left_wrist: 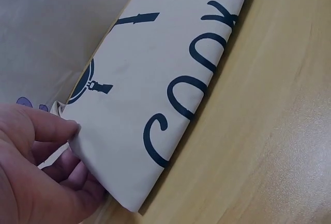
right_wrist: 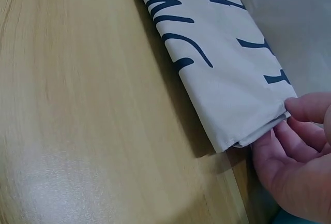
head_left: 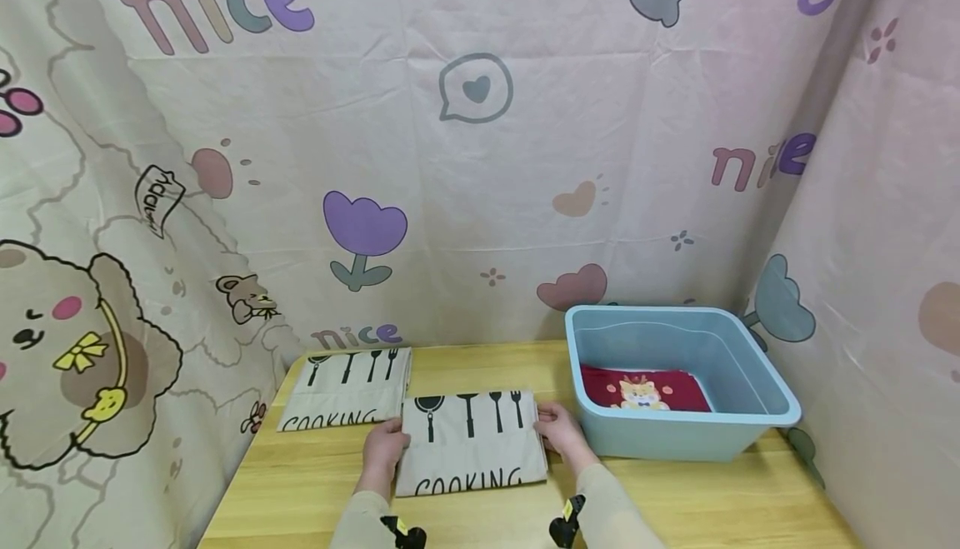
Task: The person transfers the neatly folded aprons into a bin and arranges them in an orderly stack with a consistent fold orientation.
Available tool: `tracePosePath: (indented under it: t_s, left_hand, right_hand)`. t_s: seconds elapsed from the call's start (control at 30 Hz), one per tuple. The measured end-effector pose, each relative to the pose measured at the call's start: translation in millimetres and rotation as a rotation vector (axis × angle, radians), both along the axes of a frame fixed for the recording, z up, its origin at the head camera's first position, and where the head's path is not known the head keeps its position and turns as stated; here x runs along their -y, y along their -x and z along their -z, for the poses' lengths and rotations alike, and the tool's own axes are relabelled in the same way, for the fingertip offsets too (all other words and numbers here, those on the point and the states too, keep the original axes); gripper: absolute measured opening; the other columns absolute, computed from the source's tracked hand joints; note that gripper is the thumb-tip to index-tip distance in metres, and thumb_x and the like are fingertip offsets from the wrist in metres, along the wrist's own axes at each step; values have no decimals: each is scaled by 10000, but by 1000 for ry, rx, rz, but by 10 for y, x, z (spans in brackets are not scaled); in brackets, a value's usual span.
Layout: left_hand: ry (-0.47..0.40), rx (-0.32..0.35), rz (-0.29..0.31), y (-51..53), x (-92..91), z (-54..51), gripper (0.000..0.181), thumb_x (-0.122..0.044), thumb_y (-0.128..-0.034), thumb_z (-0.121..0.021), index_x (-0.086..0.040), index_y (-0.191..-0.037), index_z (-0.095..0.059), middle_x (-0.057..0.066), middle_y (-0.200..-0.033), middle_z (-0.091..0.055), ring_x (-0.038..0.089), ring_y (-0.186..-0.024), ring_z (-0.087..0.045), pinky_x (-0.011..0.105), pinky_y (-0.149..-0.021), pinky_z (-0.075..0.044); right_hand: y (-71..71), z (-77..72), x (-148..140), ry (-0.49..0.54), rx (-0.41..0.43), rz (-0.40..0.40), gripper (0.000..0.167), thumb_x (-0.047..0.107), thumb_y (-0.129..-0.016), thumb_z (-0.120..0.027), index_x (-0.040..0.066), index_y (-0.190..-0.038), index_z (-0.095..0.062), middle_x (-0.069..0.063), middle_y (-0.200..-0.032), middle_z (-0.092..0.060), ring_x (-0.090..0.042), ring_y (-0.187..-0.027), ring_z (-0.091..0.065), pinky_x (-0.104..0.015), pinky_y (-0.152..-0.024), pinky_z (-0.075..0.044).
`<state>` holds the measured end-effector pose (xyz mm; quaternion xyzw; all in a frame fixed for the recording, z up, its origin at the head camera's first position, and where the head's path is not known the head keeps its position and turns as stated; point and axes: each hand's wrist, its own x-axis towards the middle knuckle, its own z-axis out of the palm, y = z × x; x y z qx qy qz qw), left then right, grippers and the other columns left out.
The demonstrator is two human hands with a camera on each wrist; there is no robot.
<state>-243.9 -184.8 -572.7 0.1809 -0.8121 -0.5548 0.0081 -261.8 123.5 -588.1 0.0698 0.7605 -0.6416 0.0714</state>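
A folded cream cloth [head_left: 468, 445] printed with dark cooking utensils and the word COOKING lies between both hands over the table. My left hand [head_left: 385, 449] pinches its left edge; the left wrist view shows a fingertip on the upper face and other fingers curled at the side of the cloth [left_wrist: 139, 94]. At the opposite edge, my right hand [head_left: 561, 432] pinches the cloth, with fingers tucked beneath the layered corner in the right wrist view. A second folded cloth [head_left: 348, 391] with the same print lies flat behind and to the left, touched by neither hand.
A light blue plastic tub [head_left: 675, 436] stands right of my right hand. Inside it lies a dark red cloth [head_left: 663, 389] with a cartoon animal. Printed curtains [head_left: 480, 157] enclose the wooden table [head_left: 300, 482] at the back and sides.
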Motion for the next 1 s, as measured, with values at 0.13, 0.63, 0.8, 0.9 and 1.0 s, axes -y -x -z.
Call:
tracePosePath:
  t_s: [0.13,0.63,0.8,0.9,1.0]
  left_hand:
    - [-31,-19,-15,0,2,14,512,103,-819,-595,167,-1317,-496,349,-1286,-540,512,-1190,-503,560,-1014,-406]
    - [-177,-34,-41,-30,67,80,530,104,-830,-583,140,-1350,-490,360,-1417,-407,527,-1288,-381,576,-1066,-336]
    - [-227,-32,-49,-52,97,57,520,106,-850,-572,128,-1362,-487,365,-1457,-343,529,-1298,-360,580,-1071,-328]
    - [-251,-32,-49,-62,117,21,529,102,-857,-575,117,-1377,-477,363,-1473,-316,523,-1288,-375,576,-1060,-347]
    - [-277,-33,-52,-72,144,-14,543,92,-861,-586,106,-1391,-469,367,-1461,-329,492,-1235,-445,541,-1021,-405]
  right_hand:
    - [-7,-5,1,17,30,15,436,-35,-912,-615,-145,-1308,-468,-327,-1211,-583,-336,-1028,-630,-444,-832,-551]
    - [-33,22,45,103,10,30,511,-58,-873,-625,-136,-1345,-444,-308,-1240,-571,-296,-991,-633,-437,-796,-556]
    - [-21,-8,71,112,-12,44,495,-76,-867,-618,-134,-1335,-466,-293,-1213,-595,-280,-970,-635,-419,-765,-560]
    - [-4,-32,82,115,-29,51,487,-84,-870,-611,-135,-1334,-471,-293,-1199,-601,-281,-961,-639,-421,-756,-563]
    - [7,-71,97,126,-51,52,483,-90,-869,-605,-138,-1332,-477,-298,-1185,-603,-286,-950,-643,-418,-744,-567]
